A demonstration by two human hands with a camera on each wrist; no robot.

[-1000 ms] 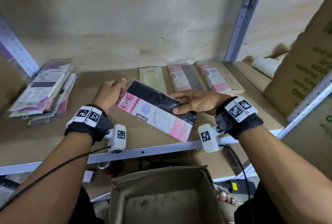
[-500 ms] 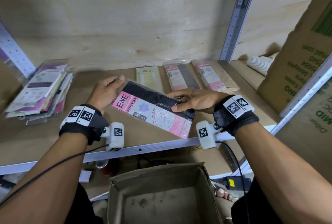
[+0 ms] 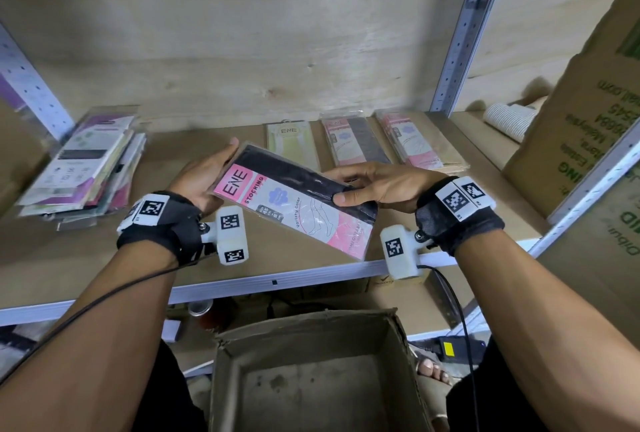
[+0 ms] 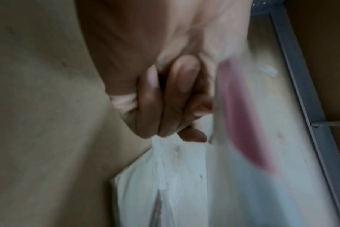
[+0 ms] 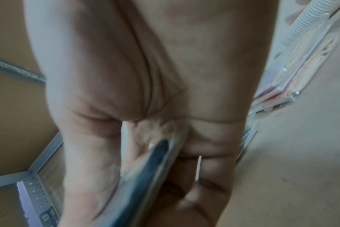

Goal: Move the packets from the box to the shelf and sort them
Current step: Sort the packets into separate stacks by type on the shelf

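A black and pink "ENE STOCKING" packet hangs slanted just above the shelf board, held at both ends. My left hand grips its pink top end, and the wrist view shows that hand with fingers curled beside the blurred pink packet. My right hand pinches the black end, thumb on top. Seen from the right wrist, the packet's dark edge lies in the right hand. The brown cardboard box stands open below the shelf, its bare bottom showing.
Three packets lie in a row at the back of the shelf: a pale green one, a pink and grey one, a pink and beige one. A loose pile of packets sits at the left. Large cartons stand at the right.
Both hands keep hold of the packet over the shelf; it has barely shifted, rising slightly in the view.
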